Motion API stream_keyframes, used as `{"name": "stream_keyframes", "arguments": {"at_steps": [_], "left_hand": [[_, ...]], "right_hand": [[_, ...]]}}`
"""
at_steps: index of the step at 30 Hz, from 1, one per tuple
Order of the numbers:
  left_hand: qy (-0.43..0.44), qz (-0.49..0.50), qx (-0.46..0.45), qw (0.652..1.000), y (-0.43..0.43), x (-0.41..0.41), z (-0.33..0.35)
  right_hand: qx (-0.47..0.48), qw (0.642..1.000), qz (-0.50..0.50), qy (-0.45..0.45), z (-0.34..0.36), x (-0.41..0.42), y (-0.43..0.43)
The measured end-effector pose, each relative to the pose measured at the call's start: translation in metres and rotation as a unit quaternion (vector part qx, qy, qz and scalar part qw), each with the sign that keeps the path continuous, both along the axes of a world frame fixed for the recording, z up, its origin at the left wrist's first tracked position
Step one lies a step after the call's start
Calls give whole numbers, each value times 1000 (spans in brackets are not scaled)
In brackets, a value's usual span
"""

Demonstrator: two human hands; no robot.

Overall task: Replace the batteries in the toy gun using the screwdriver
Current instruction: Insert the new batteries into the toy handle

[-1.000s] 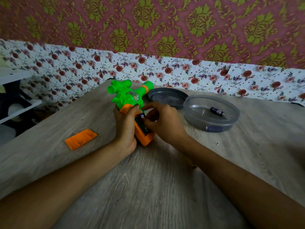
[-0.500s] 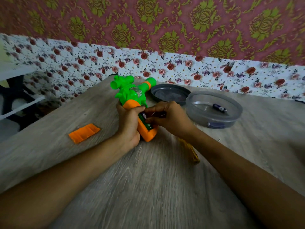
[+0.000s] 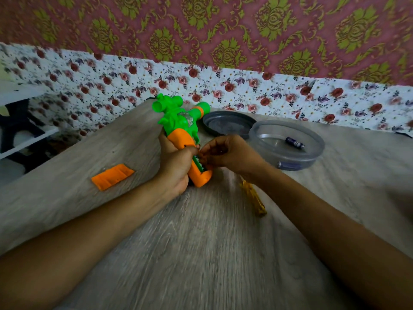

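Toy gun (image 3: pixel 178 121) during battery fitting, head view: it was held muzzle-up and tilted away near the middle of the table (image 3: pixel 201 253), butt end down at the wood.

Far left: the orange cover (image 3: pixel 112 176) lay flat, well apart from the gun, so the compartment stood open.

Left hand (image 3: pixel 176 164): its grip was wrapped round the orange handle to steady it, as in both earlier frames.

Centre: a battery (image 3: pixel 197 163) lay in the compartment, only a green and dark strip of it showing. A second earlier its metal end had stood proud near the top of the opening, between thumb and forefinger. By this frame that end had dropped from sight.

Right hand (image 3: pixel 230 155): it had moved lower along the handle. Its grip was bunched on the battery, fingertips curled in over the opening; whether they pinched or pressed could not be told. Judged from this, the battery was being seated rather than lifted out, and the fitting stage was near its end.

Below the right wrist: the yellow screwdriver (image 3: pixel 254 198) lay untouched on the table, uncovered as the forearm shifted.

Right: lid (image 3: pixel 228 124) and tub (image 3: pixel 288 144), the tub holding two loose batteries (image 3: pixel 295 143).

Remaining, by inference: refit the cover and drive its screw.
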State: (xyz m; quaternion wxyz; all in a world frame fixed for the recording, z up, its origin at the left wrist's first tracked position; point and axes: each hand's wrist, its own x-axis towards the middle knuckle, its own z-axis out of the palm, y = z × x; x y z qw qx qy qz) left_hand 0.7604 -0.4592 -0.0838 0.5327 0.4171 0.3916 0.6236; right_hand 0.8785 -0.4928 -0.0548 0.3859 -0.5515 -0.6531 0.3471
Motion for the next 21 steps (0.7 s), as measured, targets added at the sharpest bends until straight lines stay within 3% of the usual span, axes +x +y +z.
{"name": "stream_keyframes", "arguments": {"at_steps": [3, 6, 8, 11, 18, 21], "left_hand": [[-24, 1, -16, 1000, 2, -2, -1], [-59, 10, -53, 997, 3, -3, -1], [-54, 12, -56, 997, 4, -3, -1], [-49, 11, -60, 997, 5, -3, -3], [-37, -2, -24, 999, 4, -1, -3], [-42, 6, -36, 998, 4, -2, -4]], "right_hand": [[45, 987, -34, -150, 33, 18, -6], [87, 918, -144, -359, 66, 63, -10], [12, 882, -182, -434, 72, 96, -12], [-118, 869, -142, -459, 62, 120, -10], [-62, 852, -194, -482, 34, 134, 9], [-79, 868, -159, -463, 39, 137, 2]]}}
